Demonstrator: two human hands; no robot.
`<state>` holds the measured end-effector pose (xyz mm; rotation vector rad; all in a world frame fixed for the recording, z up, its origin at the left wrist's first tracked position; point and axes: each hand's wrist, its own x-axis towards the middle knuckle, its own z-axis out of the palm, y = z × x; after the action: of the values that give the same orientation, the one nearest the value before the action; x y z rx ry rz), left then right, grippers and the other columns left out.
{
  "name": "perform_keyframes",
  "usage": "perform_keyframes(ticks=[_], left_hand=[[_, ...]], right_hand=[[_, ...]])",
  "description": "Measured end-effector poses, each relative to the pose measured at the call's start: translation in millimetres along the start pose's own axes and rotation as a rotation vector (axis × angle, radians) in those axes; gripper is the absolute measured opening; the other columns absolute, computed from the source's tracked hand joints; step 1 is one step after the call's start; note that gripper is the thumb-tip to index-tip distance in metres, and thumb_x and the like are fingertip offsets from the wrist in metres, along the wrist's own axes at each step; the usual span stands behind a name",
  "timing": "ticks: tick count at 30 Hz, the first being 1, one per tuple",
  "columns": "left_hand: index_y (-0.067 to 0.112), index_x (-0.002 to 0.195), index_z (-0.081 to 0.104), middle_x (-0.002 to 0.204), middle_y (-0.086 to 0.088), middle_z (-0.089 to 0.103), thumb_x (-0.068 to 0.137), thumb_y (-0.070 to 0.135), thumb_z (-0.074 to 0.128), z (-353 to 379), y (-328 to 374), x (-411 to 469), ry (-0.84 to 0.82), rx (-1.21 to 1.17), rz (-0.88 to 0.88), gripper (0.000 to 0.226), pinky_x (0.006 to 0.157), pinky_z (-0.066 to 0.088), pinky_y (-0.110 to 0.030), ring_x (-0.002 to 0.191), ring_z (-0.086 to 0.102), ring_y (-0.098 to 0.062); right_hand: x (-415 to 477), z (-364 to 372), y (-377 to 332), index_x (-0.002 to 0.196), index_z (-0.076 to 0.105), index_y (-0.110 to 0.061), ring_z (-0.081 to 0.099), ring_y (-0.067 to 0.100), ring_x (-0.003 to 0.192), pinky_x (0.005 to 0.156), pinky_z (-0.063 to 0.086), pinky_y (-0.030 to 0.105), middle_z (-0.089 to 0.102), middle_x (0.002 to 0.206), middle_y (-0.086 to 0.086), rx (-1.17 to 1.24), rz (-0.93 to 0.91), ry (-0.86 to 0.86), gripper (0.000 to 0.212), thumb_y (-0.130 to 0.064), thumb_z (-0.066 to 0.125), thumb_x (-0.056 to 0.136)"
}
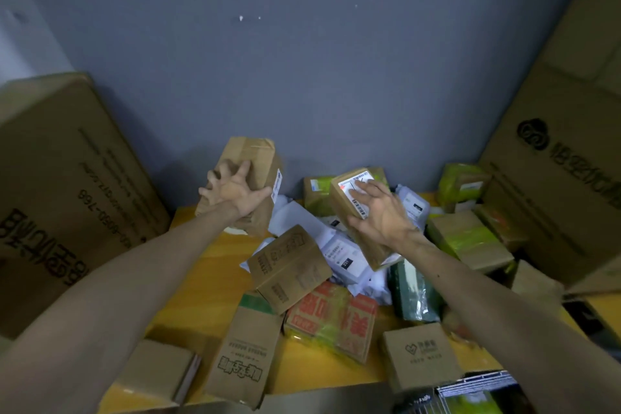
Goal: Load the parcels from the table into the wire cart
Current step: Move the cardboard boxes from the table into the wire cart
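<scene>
Parcels (289, 267) lay heaped on the yellow table (208, 279), with what seemed the wire cart (477, 383) at its near right edge. The left hand (235, 191) clasped a tall taped carton (250, 155) with splayed fingers, while the right hand (383, 212) rested flat-fingered on the label of a smaller carton (341, 208), not yet gripping it. Both cartons looked stiff and light, though glossy tape could slip. Opposite side faces probably offered the firmest hold.
</scene>
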<state>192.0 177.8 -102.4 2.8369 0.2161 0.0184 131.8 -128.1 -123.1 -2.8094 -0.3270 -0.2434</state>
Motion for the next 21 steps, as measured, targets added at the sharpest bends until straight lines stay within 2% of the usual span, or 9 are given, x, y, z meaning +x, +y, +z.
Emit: perform_keyframes(ticks=[4,8,11,16,21], left_hand=[[0.045,0.15,0.022,0.156,-0.007,0.017,0.074,0.075,0.052,-9.6,10.6,-28.4,-0.018,-0.01,0.099,0.086,0.11,0.022,-0.062,0.141,0.015,-0.041],[0.045,0.149,0.024,0.157,-0.006,0.017,0.076,0.074,0.053,-8.3,18.0,-60.2,-0.016,-0.033,0.174,0.084,0.112,0.02,-0.064,0.141,0.016,-0.042],[0.043,0.15,0.025,0.157,-0.005,0.015,0.077,0.072,0.055,-2.8,27.4,-90.3,-0.025,-0.062,0.248,0.083,0.112,0.021,-0.062,0.141,0.016,-0.041],[0.043,0.151,0.024,0.159,-0.003,0.011,0.079,0.068,0.055,16.8,46.6,-148.3,-0.108,-0.074,0.379,0.082,0.112,0.023,-0.059,0.141,0.017,-0.039],[0.043,0.151,0.023,0.161,-0.003,0.008,0.079,0.069,0.056,29.2,76.0,-186.1,-0.166,-0.076,0.46,0.084,0.113,0.023,-0.061,0.145,0.012,-0.04]], right_hand=[[-35.0,-27.8,-16.8,0.143,0.051,-0.02,0.021,0.018,0.146,0.113,0.031,0.048,0.035,0.157,-0.006,-0.067,0.075,0.061,0.062,-0.04,0.065,0.086],[-83.6,-43.1,-33.2,0.143,0.05,-0.022,0.023,0.021,0.145,0.11,0.035,0.051,0.037,0.155,-0.004,-0.092,0.189,0.153,0.062,-0.043,0.065,0.086],[-126.1,-44.1,-40.8,0.146,0.044,-0.024,0.02,0.021,0.145,0.11,0.035,0.052,0.034,0.156,-0.003,-0.127,0.29,0.142,0.064,-0.046,0.061,0.088],[-202.5,-46.8,-38.4,0.142,0.049,-0.019,0.026,0.028,0.143,0.104,0.04,0.057,0.04,0.152,0.004,-0.162,0.355,0.151,0.06,-0.043,0.062,0.088],[-270.6,-60.0,-27.3,0.143,0.047,-0.019,0.025,0.028,0.143,0.104,0.04,0.055,0.038,0.153,0.003,-0.207,0.505,0.149,0.061,-0.043,0.062,0.089]])
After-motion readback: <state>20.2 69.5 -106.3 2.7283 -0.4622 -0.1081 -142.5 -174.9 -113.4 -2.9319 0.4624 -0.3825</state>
